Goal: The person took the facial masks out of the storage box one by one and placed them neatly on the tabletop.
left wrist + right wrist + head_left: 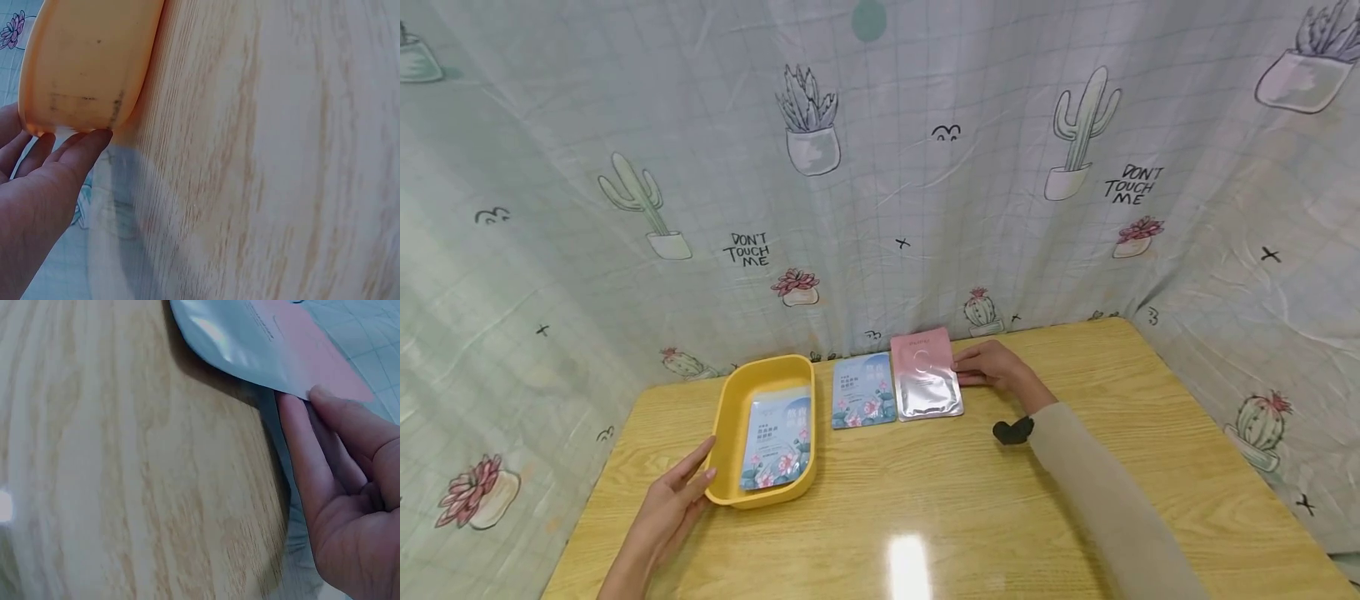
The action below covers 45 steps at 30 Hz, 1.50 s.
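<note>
- Pink-and-silver packet (928, 379): at the table's (850, 492) far side, just right of a blue packet (862, 392); long axis runs away from you, pink end toward the curtain (880, 175).
- Your right hand (997, 367): grip narrowed, pinching its right edge.
- Your left hand (668, 502): grip partly closed, holding the yellow basket (771, 375).

The wood-grain table (880, 483) carries a yellow tray (775, 372) and, just to its right, a flat blue floral packet (863, 392).

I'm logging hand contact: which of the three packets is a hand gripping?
The pink-and-silver packet, rightmost; the right hand pinches its edge. No hand touches the middle blue packet or the blue packet in the yellow tray.
</note>
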Each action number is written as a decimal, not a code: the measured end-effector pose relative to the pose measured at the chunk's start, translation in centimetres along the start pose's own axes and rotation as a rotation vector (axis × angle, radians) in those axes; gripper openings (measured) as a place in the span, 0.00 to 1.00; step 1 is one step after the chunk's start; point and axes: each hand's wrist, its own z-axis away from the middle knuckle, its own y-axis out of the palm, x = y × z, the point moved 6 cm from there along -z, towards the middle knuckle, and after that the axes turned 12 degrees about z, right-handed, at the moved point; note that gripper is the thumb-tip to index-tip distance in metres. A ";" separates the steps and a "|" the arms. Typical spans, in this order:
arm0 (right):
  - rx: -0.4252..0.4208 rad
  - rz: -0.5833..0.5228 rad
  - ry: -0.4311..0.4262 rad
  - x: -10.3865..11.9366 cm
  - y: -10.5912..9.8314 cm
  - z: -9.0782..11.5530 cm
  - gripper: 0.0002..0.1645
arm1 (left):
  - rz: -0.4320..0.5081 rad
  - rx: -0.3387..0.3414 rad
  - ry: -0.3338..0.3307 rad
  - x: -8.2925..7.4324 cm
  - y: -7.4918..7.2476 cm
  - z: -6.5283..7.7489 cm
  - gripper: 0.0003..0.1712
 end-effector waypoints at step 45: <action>0.111 0.467 -0.480 8.3 10.4 0.9 0.18 | -0.010 -0.003 -0.008 -0.2 0.0 0.0 0.43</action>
